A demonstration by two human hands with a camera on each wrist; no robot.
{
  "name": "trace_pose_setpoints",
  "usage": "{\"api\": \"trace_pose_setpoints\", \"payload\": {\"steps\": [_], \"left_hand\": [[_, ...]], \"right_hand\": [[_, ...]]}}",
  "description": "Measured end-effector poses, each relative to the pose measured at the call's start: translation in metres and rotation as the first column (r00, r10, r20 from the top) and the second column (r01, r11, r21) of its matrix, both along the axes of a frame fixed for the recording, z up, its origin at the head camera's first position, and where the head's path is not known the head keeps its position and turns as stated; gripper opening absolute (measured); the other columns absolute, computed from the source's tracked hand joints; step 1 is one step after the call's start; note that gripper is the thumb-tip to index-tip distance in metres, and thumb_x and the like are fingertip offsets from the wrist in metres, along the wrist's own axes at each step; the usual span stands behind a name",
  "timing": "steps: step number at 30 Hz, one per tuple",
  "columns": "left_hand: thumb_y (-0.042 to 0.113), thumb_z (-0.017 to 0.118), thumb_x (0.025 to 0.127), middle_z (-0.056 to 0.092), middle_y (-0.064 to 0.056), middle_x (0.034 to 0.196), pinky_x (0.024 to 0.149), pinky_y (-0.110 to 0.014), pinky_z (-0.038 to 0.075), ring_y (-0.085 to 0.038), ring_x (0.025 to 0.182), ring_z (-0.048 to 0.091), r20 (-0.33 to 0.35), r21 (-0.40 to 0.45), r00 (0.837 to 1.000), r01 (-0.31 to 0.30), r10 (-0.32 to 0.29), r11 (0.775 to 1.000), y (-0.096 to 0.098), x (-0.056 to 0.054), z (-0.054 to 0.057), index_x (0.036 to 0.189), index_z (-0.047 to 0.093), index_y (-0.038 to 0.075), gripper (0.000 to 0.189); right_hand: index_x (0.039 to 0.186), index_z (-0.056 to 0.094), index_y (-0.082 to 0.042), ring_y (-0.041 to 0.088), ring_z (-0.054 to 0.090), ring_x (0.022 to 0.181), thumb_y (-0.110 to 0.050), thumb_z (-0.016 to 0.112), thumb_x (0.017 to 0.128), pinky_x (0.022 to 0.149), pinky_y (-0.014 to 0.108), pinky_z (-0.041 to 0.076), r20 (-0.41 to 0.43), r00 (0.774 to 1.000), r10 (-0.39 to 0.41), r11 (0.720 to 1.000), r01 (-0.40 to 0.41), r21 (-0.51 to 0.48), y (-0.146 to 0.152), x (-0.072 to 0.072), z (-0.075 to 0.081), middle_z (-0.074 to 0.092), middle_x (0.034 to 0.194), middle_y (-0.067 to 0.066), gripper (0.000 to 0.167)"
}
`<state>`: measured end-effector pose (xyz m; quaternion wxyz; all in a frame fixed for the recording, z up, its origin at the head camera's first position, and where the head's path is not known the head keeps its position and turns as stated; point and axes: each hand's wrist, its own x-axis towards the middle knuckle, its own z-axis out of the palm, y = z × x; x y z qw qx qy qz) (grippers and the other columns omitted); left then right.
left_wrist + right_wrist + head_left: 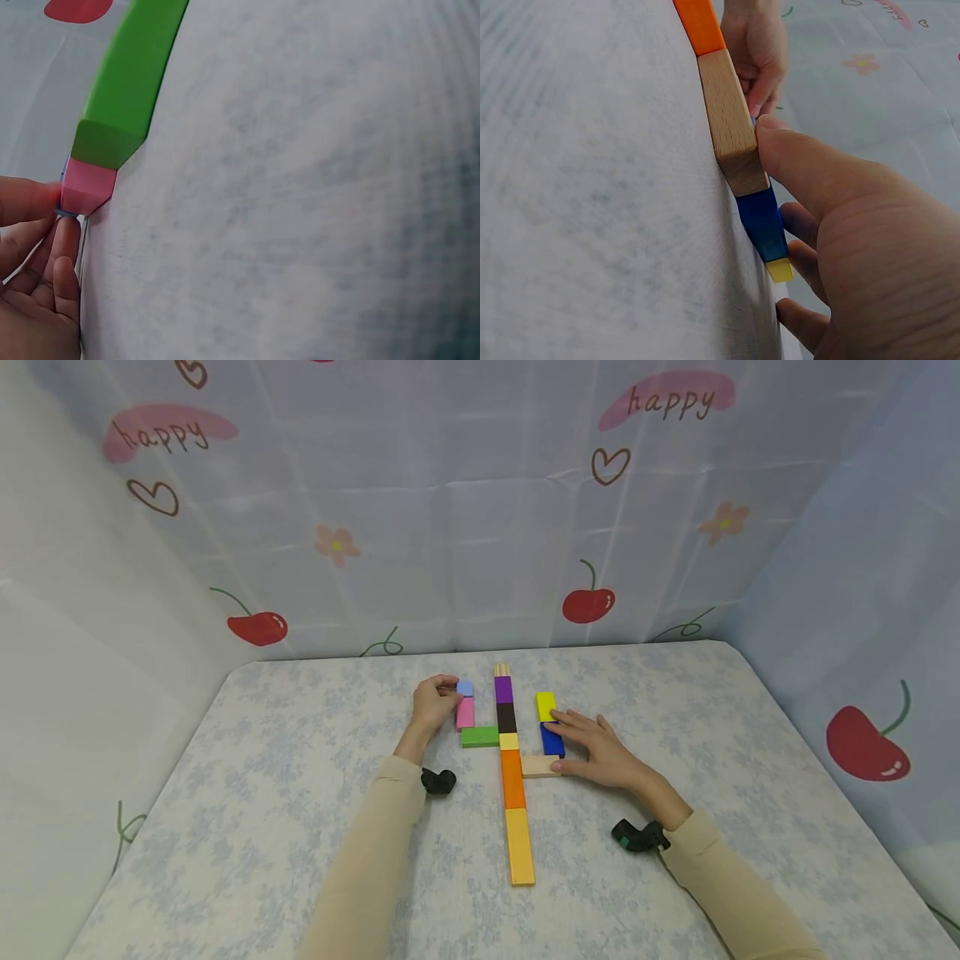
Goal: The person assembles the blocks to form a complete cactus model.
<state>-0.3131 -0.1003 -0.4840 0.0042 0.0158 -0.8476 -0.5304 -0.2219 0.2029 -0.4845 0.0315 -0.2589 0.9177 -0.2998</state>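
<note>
My left hand (435, 702) pinches a small light blue block (465, 688) at its left side, thumb and finger bent around it. Directly below it lies a pink block (466, 713), above a green block (480, 737) placed crosswise. In the left wrist view the thumb is beside the pink block (88, 185), and the light blue one is mostly hidden. My right hand (600, 752) spreads its fingers flat, thumb touching a plain wooden block (538, 766), fingertips over a dark blue block (552, 739) and close to a yellow block (545, 706).
A central column runs down the table (300, 827): thin pale sticks (502, 669), then purple (503, 690), black (506, 718), small yellow (509, 742), orange (513, 779) and long yellow-orange (520, 847) blocks. A printed curtain (450, 560) stands behind.
</note>
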Motion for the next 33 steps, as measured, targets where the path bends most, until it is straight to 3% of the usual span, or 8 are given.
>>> {"api": "trace_pose_setpoints", "payload": {"steps": [12, 33], "left_hand": [[0.006, 0.063, 0.091, 0.066, -0.014, 0.117, 0.085, -0.039, 0.053, -0.028, 0.103, 0.062, 0.026, -0.028, 1.0, 0.001, 0.0, 1.0, 0.0005, 0.0, 0.001, 0.12, 0.067, 0.004, 0.029], [0.005, 0.056, 0.096, 0.066, -0.016, 0.115, 0.085, -0.037, 0.052, -0.028, 0.103, 0.06, 0.003, -0.033, 1.0, -0.006, 0.006, 0.999, 0.0003, -0.0023, -0.0012, 0.117, 0.067, 0.002, 0.025]], "right_hand": [[0.143, 0.051, -0.011, 0.042, 0.025, 0.146, -0.039, 0.071, 0.087, 0.111, 0.073, 0.001, -0.013, 1.0, 0.01, 1.0, -0.01, -0.006, 0.0009, 0.0002, -0.0023, 0.037, 0.156, 0.015, 0.066], [0.144, 0.051, -0.013, 0.041, 0.024, 0.147, -0.042, 0.072, 0.086, 0.111, 0.074, 0.0, 0.01, 1.0, -0.001, 1.0, 0.001, 0.014, 0.0006, -0.0018, -0.0016, 0.037, 0.156, 0.013, 0.068]]}}
